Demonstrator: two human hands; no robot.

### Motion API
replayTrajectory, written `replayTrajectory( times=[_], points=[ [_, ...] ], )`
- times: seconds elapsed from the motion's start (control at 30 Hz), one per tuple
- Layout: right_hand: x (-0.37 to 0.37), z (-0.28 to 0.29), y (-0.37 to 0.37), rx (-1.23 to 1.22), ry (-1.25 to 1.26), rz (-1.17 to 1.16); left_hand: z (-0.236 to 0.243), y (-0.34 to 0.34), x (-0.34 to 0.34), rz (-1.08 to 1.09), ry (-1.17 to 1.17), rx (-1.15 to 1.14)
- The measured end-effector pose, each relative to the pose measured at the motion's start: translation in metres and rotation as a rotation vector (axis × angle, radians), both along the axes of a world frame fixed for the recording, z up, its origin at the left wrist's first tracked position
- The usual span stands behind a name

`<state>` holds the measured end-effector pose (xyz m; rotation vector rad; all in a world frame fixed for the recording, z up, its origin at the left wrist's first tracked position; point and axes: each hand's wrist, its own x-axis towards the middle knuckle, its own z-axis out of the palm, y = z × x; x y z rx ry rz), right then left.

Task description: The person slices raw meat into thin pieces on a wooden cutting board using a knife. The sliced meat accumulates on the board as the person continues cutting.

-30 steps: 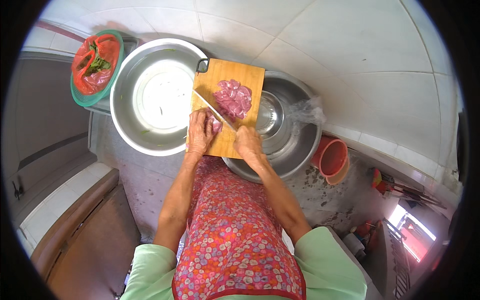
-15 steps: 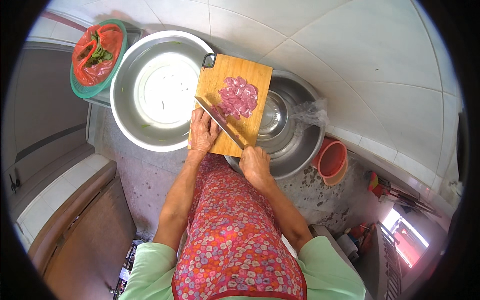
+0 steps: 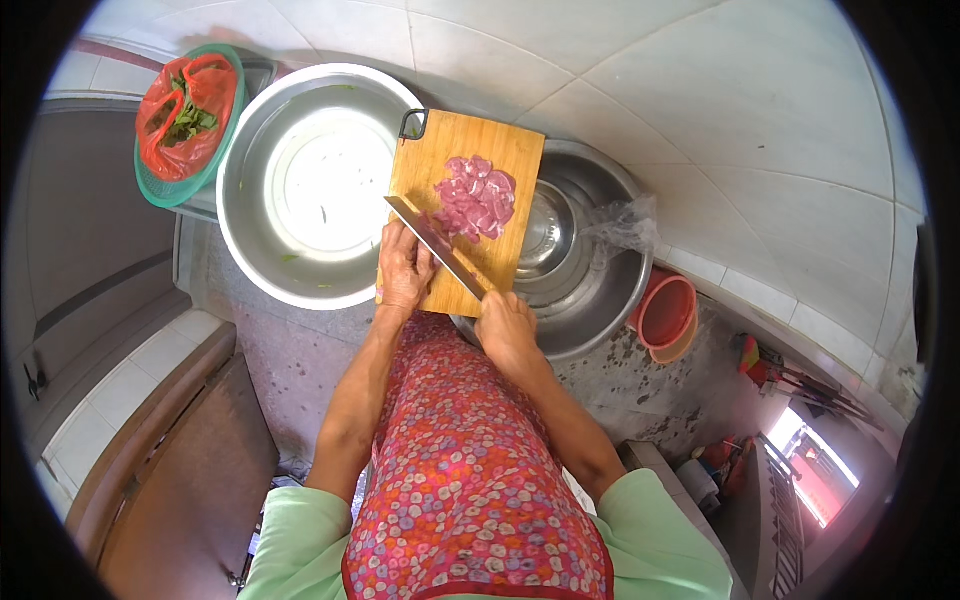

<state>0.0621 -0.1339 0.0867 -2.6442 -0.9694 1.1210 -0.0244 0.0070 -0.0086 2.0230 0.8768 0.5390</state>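
Wooden and pale brown, the board (image 3: pixel 424 160) lay between the two basins, overlapping the rim of the left basin (image 3: pixel 232 225) and reaching over the dark right basin (image 3: pixel 612 295). The meat (image 3: pixel 480 198) sat in a sliced heap at the middle and far right of the board, with a little more close along the knife (image 3: pixel 430 240).

The right hand (image 3: pixel 507 322) was closed firmly around the knife's handle at the near right, the blade slanting far and left across the board. The left hand (image 3: pixel 404 270) rested bent at the board's near left edge, its fingers close together; whether they pinned meat or only wood could not be told, since the knuckles and blade hid what was beneath.

The blade stood just beside those fingers, so the plainest danger was a cut: a slip on wet meat, or a stroke angled slightly left, could have brought the edge onto them. What bore the board underneath was hidden. If only the rims did, hard pressure on one side might have tipped it, sliding slices toward the bowl (image 3: pixel 548 238) and clear bag (image 3: pixel 622 222) on the right. The knife's tip, past the left edge, could also have caught the left basin's rim.
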Motion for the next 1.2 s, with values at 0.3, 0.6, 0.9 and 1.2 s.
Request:
replayTrajectory(
  times=[0.3,0.6,0.9,1.2],
  points=[
    [0.01,-0.008,0.018,-0.096,0.108,-0.02,-0.008,0.001,0.003,0.024,0.011,0.069],
    [0.013,-0.016,0.047,-0.006,0.064,0.04,0.001,-0.002,0.003,0.015,0.051,0.016],
    [0.006,-0.01,0.011,-0.162,0.198,-0.102,-0.001,-0.002,0.006,0.055,0.027,0.011],
    [0.001,-0.029,0.019,-0.099,0.117,-0.069,-0.001,-0.002,0.005,0.061,0.026,0.048]
  ],
)
